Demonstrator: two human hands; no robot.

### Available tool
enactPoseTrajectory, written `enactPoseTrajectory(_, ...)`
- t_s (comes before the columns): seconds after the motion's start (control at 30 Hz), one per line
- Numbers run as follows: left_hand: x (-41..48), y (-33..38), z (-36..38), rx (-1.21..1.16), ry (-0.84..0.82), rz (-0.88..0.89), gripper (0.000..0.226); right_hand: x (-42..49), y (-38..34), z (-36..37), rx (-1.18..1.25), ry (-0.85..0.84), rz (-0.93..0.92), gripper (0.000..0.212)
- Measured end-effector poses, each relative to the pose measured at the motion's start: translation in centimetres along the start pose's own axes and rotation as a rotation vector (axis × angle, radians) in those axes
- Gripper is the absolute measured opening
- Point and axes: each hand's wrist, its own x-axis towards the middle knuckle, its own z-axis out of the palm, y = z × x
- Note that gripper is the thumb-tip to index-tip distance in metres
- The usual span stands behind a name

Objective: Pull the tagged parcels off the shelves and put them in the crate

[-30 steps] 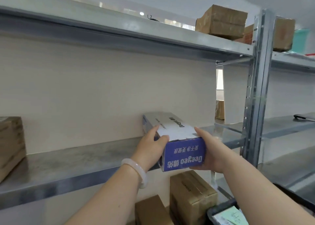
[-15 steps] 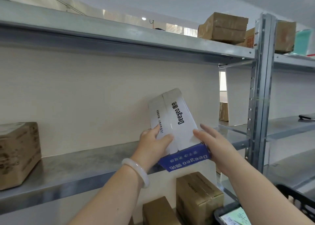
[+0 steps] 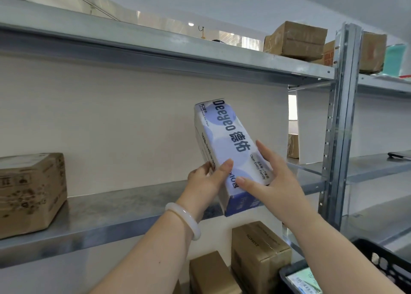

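both hands hold the deeyeo box (image 3: 226, 147), a long white carton with pale blue circles and a dark blue end, up in front of the cream back wall. it stands on end, its top leaning to the left, and its blue lower end hangs just over the near edge of the middle shelf (image 3: 111, 211); whether it touches the shelf cannot be told. the left hand (image 3: 206, 180) grips the lower left edge, thumb laid on the printed front and the fingers wrapped behind out of sight. the right hand (image 3: 269, 178) clasps the lower right side, thumb lying across the front and the fingers stretched up along the right edge. a pale bracelet (image 3: 184, 218) sits on the left wrist.

on the same shelf, far to the left and well apart from the hands, stands a brown printed carton (image 3: 29, 193). on the top shelf (image 3: 155, 49), at the right, a taped brown parcel (image 3: 295, 40) sits beside the steel upright (image 3: 340, 115), with another brown parcel (image 3: 373, 51) just past the post. below the middle shelf, 2 brown cartons stand side by side, a taller one (image 3: 260, 256) and a lower one (image 3: 213, 273) to its left. at the near right corner is the rim of the black crate (image 3: 387, 262), with a printed sheet (image 3: 304, 282) lying in it, partly hidden by the right forearm.
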Motion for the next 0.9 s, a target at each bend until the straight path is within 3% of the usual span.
enactPoseTrajectory(0.07, -0.2, 0.1, -0.3, -0.07, 0.044, 0.029, 0.054, -0.2, 0.3, 0.7, -0.12, -0.001, -0.069, 0.083)
enactPoseTrajectory(0.1, -0.3, 0.2, -0.4, -0.092, 0.07, 0.047, 0.057, -0.3, 0.5, 1.0, -0.136, -0.012, -0.09, 0.084)
enactPoseTrajectory(0.23, -0.6, 0.1, -0.6, -0.158, 0.073, 0.039, 0.12, -0.8, 0.6, 1.7, -0.252, -0.104, -0.203, 0.083)
enactPoseTrajectory(0.33, -0.2, -0.3, -0.9, -0.149, 0.071, -0.05, 0.138, -0.9, 0.5, 2.2, -0.366, -0.15, -0.282, 0.085)
enactPoseTrajectory(0.47, 0.6, -1.3, -1.2, -0.26, 0.11, -0.091, 0.118, -0.7, 1.1, 1.6, -0.288, -0.208, -0.259, 0.089)
enactPoseTrajectory(0.63, 1.5, -2.1, -1.6, -0.399, 0.042, -0.128, 0.079, 0.3, 2.5, -0.3, -0.481, -0.166, -0.165, 0.089)
enactPoseTrajectory(0.8, 2.7, -2.5, -0.6, -0.164, 0.084, -0.071, 0.078, 0.7, 3.8, -0.5, -0.442, -0.14, -0.154, 0.065)
enactPoseTrajectory(0.9, 3.0, -2.4, -0.7, 0.059, 0.093, -0.022, 0.085, 1.4, 4.4, -1.0, -0.47, -0.113, -0.151, 0.065)
